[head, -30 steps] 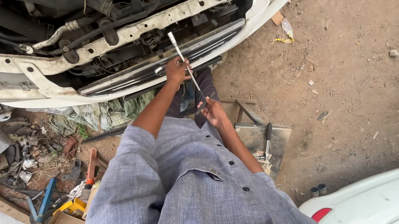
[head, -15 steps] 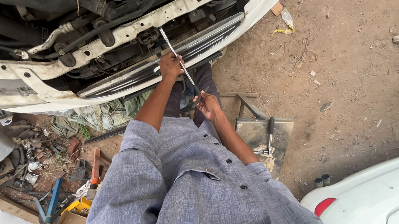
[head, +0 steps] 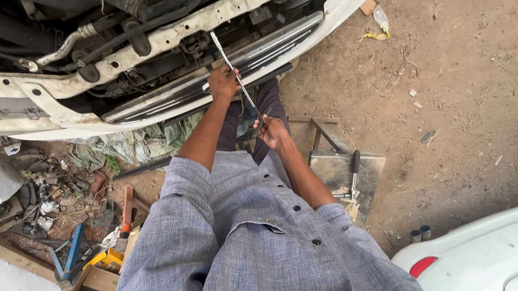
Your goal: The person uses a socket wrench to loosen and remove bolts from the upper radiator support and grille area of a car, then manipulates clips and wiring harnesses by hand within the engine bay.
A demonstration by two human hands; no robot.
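We note small shifts only. Our left hand (head: 224, 83) has climbed along the long metal rod (head: 235, 77) toward the car's front: a second ago it sat lower in view, now it is just under the chrome grille strip (head: 213, 82). Our right hand (head: 272, 131) has followed, staying at the rod's lower end and moving up a little with it. The rod's tip has slid leftward across the view and now sits just under the white crossbeam (head: 193, 26). The view itself has drifted, so the white bumper (head: 499, 254) at lower right shows more of itself.
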